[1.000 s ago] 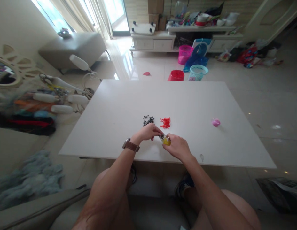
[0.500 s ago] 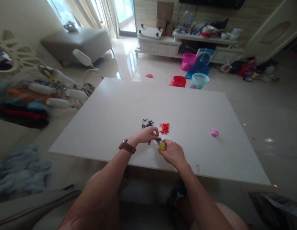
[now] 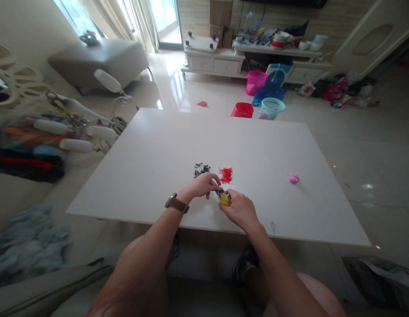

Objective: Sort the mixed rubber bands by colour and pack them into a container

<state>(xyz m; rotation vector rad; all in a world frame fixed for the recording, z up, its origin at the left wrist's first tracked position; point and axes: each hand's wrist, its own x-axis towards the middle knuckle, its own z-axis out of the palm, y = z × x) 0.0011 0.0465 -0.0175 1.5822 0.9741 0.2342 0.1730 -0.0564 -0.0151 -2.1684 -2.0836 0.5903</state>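
Observation:
My right hand (image 3: 241, 208) is closed around a small yellow, partly clear packet (image 3: 226, 200), with dark strands showing at its upper left end. My left hand (image 3: 204, 185), with a brown-strapped watch on the wrist, has its thumb and fingers pinched at those strands; I cannot make out exactly what is between the fingertips. Just beyond the left hand lies a loose pile of black bands (image 3: 201, 170). To its right is a pile of red bands (image 3: 226, 175). Both piles rest on the white table (image 3: 158, 145).
A small pink bundle (image 3: 294, 179) sits on the table's right side, and a small clear piece (image 3: 273, 226) lies near the front edge. Past the far edge stand a red bin (image 3: 242, 110), a light blue basket (image 3: 272, 107) and a pink basket (image 3: 255, 82).
The view has shifted slightly. Both hands stay together at the yellow packet, with only a slight shift of the left fingers.

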